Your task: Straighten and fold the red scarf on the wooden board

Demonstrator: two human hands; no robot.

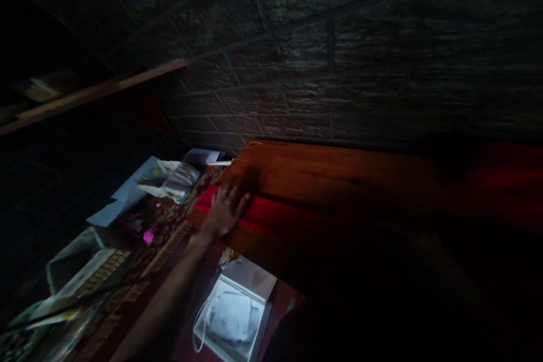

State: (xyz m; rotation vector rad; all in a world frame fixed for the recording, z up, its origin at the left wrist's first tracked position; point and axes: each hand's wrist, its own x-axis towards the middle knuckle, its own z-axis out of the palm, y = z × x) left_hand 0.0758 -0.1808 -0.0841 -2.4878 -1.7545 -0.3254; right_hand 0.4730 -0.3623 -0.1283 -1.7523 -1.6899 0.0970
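My left hand lies on a red strip, probably cloth, along a brown wooden board or bench top. Its fingers are spread and point toward the wall, with no object gripped. The red strip runs to the right and fades into deep shadow. On the right, a faint shape in the dark may be my right hand; its fingers are hidden. A larger red area shows dimly at the far right, and I cannot make out what it is.
Below stands an open white box with a pale item inside. Left of the board, a cluttered surface holds a crumpled printed bag, pale blue sheets, a pink object and a clear container. A block wall rises behind; a wooden shelf edge juts at left.
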